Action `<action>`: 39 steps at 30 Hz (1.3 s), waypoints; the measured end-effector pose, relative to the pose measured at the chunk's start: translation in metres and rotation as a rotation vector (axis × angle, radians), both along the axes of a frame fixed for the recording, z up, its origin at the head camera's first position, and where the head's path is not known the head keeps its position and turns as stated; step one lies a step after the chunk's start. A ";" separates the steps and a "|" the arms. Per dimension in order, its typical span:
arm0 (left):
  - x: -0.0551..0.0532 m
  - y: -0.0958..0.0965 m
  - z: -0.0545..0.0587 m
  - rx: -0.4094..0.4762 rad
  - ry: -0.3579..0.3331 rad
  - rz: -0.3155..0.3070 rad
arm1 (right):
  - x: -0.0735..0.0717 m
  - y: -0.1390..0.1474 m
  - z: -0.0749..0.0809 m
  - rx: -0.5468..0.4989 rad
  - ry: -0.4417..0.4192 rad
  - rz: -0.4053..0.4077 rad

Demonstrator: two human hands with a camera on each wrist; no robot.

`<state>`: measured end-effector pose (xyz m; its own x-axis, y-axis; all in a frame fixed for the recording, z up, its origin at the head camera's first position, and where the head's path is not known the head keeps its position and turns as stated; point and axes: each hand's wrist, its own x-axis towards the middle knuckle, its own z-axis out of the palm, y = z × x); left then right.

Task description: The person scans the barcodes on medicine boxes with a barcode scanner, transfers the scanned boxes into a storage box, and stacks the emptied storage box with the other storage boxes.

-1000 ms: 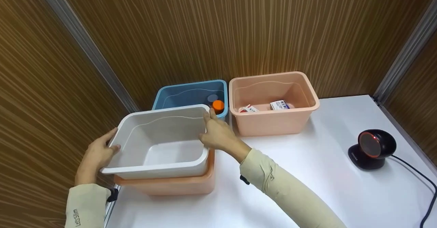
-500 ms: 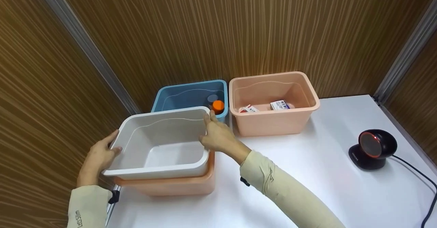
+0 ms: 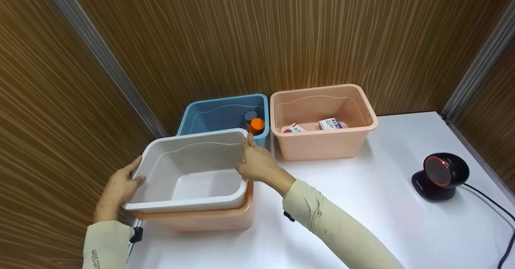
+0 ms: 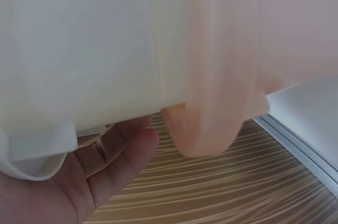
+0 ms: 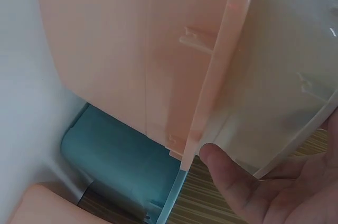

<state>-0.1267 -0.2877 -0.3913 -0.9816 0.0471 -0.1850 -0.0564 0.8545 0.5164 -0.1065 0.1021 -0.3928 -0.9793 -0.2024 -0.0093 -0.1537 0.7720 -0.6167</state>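
Observation:
A white plastic bin [image 3: 197, 184] sits partly inside a peach bin [image 3: 205, 221], its rim well above the lower one. My left hand [image 3: 118, 188] holds the white bin's left rim, thumb over the inside. At the opposite end my right hand [image 3: 259, 162] grips the right rim near the back corner. The left wrist view has the fingers [image 4: 134, 152] under the white rim, beside the bin's outer wall. Seen from the right wrist, a finger [image 5: 224, 174] lies against the outer wall of the white bin [image 5: 264, 76]. No contents show inside the white bin.
Behind stands a blue bin [image 3: 217, 100] holding an orange-capped bottle [image 3: 256, 126] and a grey-capped one. A second peach bin [image 3: 322, 146] with small boxes [image 3: 330, 124] is to its right. A black round device [image 3: 440, 176] with a cable sits at the right.
The white bin has sunk slightly toward me and to the right, deeper over the peach bin. My left hand shifted right and down with it; my right hand lowered a little.

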 end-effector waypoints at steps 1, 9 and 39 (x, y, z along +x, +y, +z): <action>0.000 0.000 0.000 0.001 -0.002 0.000 | 0.000 0.000 -0.001 0.000 -0.001 0.000; 0.000 0.003 -0.005 0.017 0.020 -0.007 | 0.000 0.003 -0.008 0.003 -0.009 0.005; 0.007 0.004 -0.031 0.013 0.127 0.061 | 0.005 0.002 -0.028 0.054 0.032 0.015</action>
